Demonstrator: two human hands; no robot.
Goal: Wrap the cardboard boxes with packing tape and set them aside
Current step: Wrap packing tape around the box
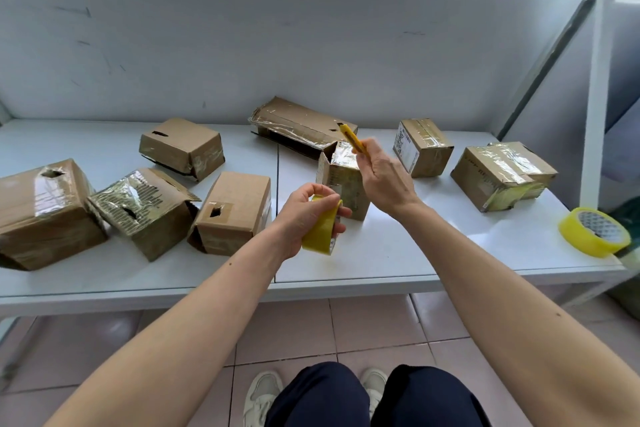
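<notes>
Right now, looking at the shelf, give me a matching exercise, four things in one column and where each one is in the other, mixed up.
Things:
1. yellow tape roll
2. yellow utility knife
3. spare tape roll
4. box with a torn hole on top

Places:
A. far left of the shelf
B. held in the right hand
C. lying at the shelf's right edge
D. gripped by the left hand

Pairs: 1-D, 2-B, 3-C, 4-A
</notes>
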